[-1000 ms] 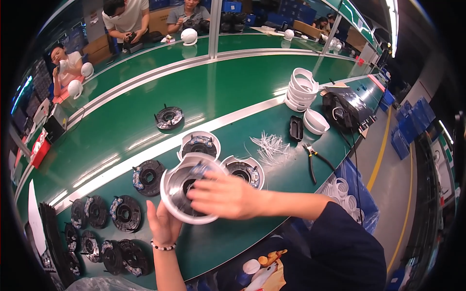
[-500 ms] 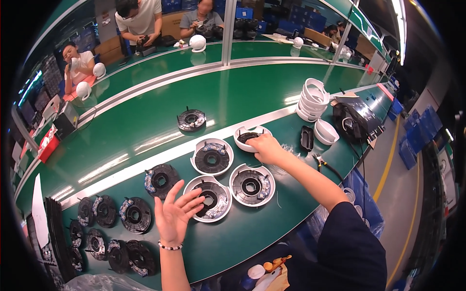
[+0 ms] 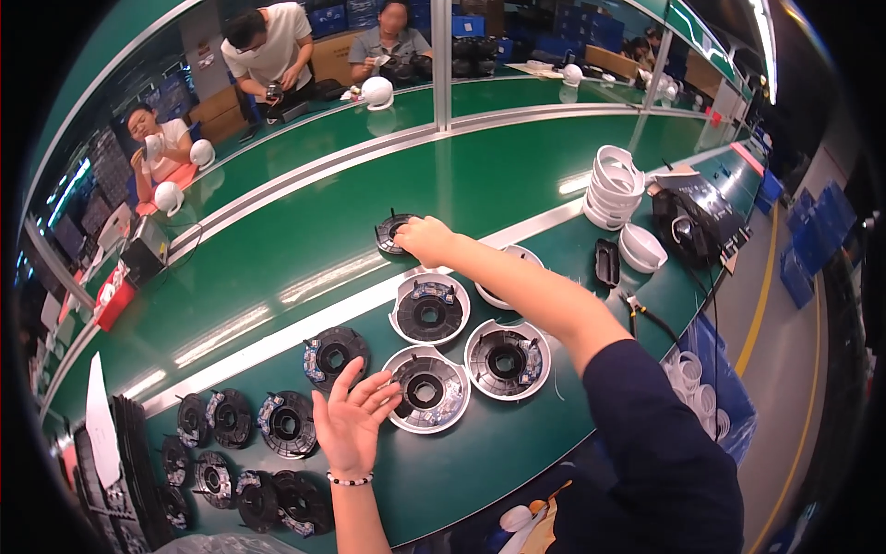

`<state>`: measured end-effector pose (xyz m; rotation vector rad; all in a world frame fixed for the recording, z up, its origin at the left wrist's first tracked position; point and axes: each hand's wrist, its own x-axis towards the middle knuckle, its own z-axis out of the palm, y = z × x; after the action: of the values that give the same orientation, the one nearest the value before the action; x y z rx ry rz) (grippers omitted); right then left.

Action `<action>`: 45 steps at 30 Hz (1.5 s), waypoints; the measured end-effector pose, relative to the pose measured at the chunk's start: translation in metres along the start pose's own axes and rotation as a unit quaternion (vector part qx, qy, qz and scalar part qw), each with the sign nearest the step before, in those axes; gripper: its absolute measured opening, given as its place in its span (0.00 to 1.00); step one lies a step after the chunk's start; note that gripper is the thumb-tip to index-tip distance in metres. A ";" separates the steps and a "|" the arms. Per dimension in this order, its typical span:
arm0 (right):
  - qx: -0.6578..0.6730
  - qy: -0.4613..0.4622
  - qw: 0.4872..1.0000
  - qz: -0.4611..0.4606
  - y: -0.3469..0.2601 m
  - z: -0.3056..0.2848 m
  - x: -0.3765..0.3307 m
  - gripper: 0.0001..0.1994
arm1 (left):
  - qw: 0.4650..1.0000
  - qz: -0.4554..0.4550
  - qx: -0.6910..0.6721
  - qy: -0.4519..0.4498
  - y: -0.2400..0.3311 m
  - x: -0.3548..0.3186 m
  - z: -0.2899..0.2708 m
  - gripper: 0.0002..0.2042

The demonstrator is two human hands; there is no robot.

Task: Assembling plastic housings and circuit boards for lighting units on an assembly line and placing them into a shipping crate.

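Observation:
My right hand (image 3: pixel 427 242) reaches across to the far side, its fingers closed on a round black plastic base (image 3: pixel 388 234) that lies on the green conveyor belt. My right forearm partly covers a white round shell (image 3: pixel 523 253) below it. Near the middle my left hand (image 3: pixel 349 432) is raised palm up, fingers spread and holding nothing. Right beside it a white shell (image 3: pixel 455 417) holds a black base with a circuit board. Two similar filled shells, one upper (image 3: pixel 397 319) and one right (image 3: pixel 544 369), sit close by. Left of these, a loose black base (image 3: pixel 328 351) lies on the bench.
Several loose black bases (image 3: pixel 288 425) with boards cover the bench's left. At the right stand a stack of white shells (image 3: pixel 609 208), a black tray (image 3: pixel 606 263), white covers (image 3: pixel 642 247) and pliers (image 3: pixel 633 309). People work beyond the belt.
My right hand has left the white shell and moved far left to the black base on the belt, taking hold of it. My left hand stays open. The view has shifted slightly.

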<state>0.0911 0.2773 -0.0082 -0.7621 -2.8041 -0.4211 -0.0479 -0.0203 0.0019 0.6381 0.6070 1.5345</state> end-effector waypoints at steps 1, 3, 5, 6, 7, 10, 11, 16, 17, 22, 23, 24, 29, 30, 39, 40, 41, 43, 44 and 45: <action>-0.003 -0.047 0.998 0.035 -0.002 0.002 0.005 0.09 | 1.000 0.008 -0.010 0.004 -0.001 -0.001 0.001 0.33; -0.014 -0.059 0.995 0.085 0.001 0.014 0.010 0.05 | 1.000 0.020 -0.023 0.000 0.000 0.001 0.001 0.32; -0.042 -0.049 0.995 0.079 0.001 0.013 0.012 0.04 | 0.999 0.024 -0.020 0.014 0.002 0.000 0.003 0.33; -0.039 -0.045 0.995 0.082 0.001 0.013 0.009 0.04 | 0.999 0.024 -0.022 0.014 0.002 -0.001 0.002 0.33; -0.036 -0.049 0.995 0.081 0.004 0.013 0.005 0.04 | 0.999 0.025 -0.025 0.014 0.002 0.000 0.002 0.33; -0.029 -0.059 0.994 0.086 0.016 0.008 -0.006 0.04 | 0.999 0.016 -0.030 0.001 -0.001 0.004 0.002 0.32; 0.003 -0.026 0.995 0.094 0.011 -0.003 -0.008 0.04 | 0.999 0.013 -0.038 0.016 -0.002 0.003 0.002 0.31; 0.139 0.181 0.966 -0.123 -0.074 -0.083 -0.018 0.11 | 0.979 0.024 -0.201 -0.008 0.006 -0.002 -0.006 0.33; 0.106 0.200 0.957 -0.182 -0.099 -0.103 -0.028 0.12 | 0.981 0.027 -0.183 -0.064 0.008 -0.003 -0.010 0.36; 0.076 0.250 0.915 -0.306 -0.172 -0.129 -0.091 0.11 | 0.983 0.110 -0.131 -0.073 0.002 0.000 0.015 0.40; 0.087 0.235 0.918 -0.307 -0.173 -0.129 -0.097 0.11 | 0.984 0.092 -0.124 -0.086 -0.001 0.001 0.018 0.40; 0.099 0.220 0.921 -0.307 -0.171 -0.128 -0.101 0.10 | 0.986 0.074 -0.116 -0.097 -0.004 0.002 0.017 0.40; 0.143 0.215 0.924 -0.281 -0.138 -0.163 -0.131 0.19 | 0.965 -0.003 -0.258 -0.042 -0.018 -0.004 0.021 0.37; 0.178 0.285 0.912 -0.235 -0.127 -0.163 -0.136 0.18 | 0.966 -0.017 -0.255 -0.027 -0.018 -0.003 0.019 0.37; -0.069 0.339 0.855 0.387 0.096 -0.136 -0.256 0.08 | 0.959 -0.016 -0.275 -0.063 -0.009 -0.001 0.021 0.35; -0.081 0.292 0.839 0.453 0.112 -0.118 -0.278 0.10 | 0.958 -0.011 -0.279 -0.063 -0.010 -0.001 0.021 0.35; -0.094 0.259 0.830 0.486 0.122 -0.098 -0.300 0.12 | 0.958 -0.011 -0.278 -0.070 -0.010 0.000 0.021 0.35; -0.083 0.172 0.816 0.545 0.129 -0.066 -0.327 0.15 | 0.959 -0.007 -0.270 -0.088 -0.012 0.001 0.017 0.36; -0.060 0.116 0.810 0.571 0.127 -0.061 -0.332 0.15 | 0.959 -0.005 -0.271 -0.086 -0.012 0.000 0.016 0.36; -0.041 0.111 0.819 0.562 0.127 -0.058 -0.336 0.16 | 0.959 -0.004 -0.273 -0.082 -0.011 0.000 0.017 0.36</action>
<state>0.4485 0.2085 -0.0165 -1.9881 -1.6684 -0.3424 -0.0280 -0.0200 0.0059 0.3293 0.0458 1.5324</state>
